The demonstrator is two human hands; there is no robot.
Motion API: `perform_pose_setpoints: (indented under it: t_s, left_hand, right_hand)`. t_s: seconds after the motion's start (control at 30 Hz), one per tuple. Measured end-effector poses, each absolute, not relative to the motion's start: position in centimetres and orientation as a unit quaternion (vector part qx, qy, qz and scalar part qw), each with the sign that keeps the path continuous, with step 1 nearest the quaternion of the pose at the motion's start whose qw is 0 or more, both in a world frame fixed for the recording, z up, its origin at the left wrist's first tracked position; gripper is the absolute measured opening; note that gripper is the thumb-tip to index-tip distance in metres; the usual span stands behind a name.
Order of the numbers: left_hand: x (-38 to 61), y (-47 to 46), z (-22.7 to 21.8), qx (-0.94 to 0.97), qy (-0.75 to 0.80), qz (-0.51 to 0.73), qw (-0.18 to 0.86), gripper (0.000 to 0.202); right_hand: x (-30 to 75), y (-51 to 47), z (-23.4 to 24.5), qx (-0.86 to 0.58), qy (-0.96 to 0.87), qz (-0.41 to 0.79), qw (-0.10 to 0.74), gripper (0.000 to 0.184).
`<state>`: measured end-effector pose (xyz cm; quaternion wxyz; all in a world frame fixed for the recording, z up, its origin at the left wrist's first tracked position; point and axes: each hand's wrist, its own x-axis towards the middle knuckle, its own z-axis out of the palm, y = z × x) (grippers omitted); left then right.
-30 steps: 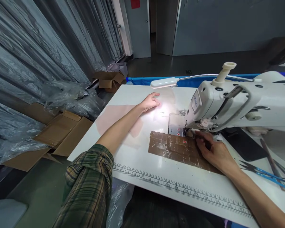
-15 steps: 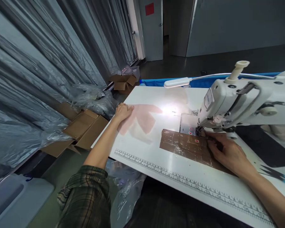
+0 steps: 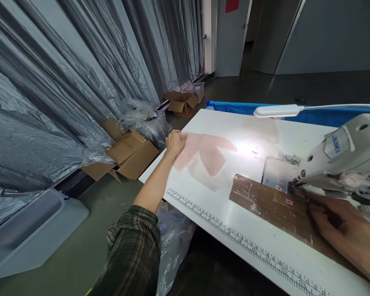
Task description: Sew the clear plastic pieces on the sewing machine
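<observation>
My left hand (image 3: 175, 142) reaches to the table's left edge, its fingers curled onto the end of a thin pale pink fabric piece (image 3: 208, 154) lying flat on the white table (image 3: 222, 213). My right hand (image 3: 342, 226) rests on a brown taped patch (image 3: 265, 201) beside the needle area of the white sewing machine (image 3: 342, 160). Its fingers are bent together close to the presser foot, and whatever is between them is hidden.
A lamp (image 3: 277, 110) on a gooseneck lights the table's middle. A printed ruler (image 3: 243, 242) runs along the near table edge. Cardboard boxes (image 3: 132, 152) and plastic-covered stacks (image 3: 64, 82) stand on the floor at the left. A plastic bag (image 3: 172, 242) hangs under the table.
My left hand has drawn back from the lit middle of the table to its left edge and onto the pink fabric. The view has swung left. My right hand has stayed by the needle.
</observation>
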<state>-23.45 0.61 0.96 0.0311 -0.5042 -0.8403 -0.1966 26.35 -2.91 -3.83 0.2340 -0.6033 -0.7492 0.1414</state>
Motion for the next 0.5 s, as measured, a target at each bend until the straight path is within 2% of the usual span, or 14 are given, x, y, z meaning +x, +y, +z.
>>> perform_pose_setpoints:
  t_s: [0.13, 0.5]
  left_hand:
    - [-23.6, 0.5, 0.8, -0.507, -0.84, -0.192, 0.02, 0.025]
    - [-23.8, 0.9, 0.3, -0.531, -0.811, -0.24, 0.053, 0.029]
  right_hand:
    - [25.8, -3.4, -2.6, -0.642, -0.697, 0.231, 0.219, 0.049]
    - [24.2, -3.9, 0.2, -0.675, -0.659, 0.265, 0.199, 0.061]
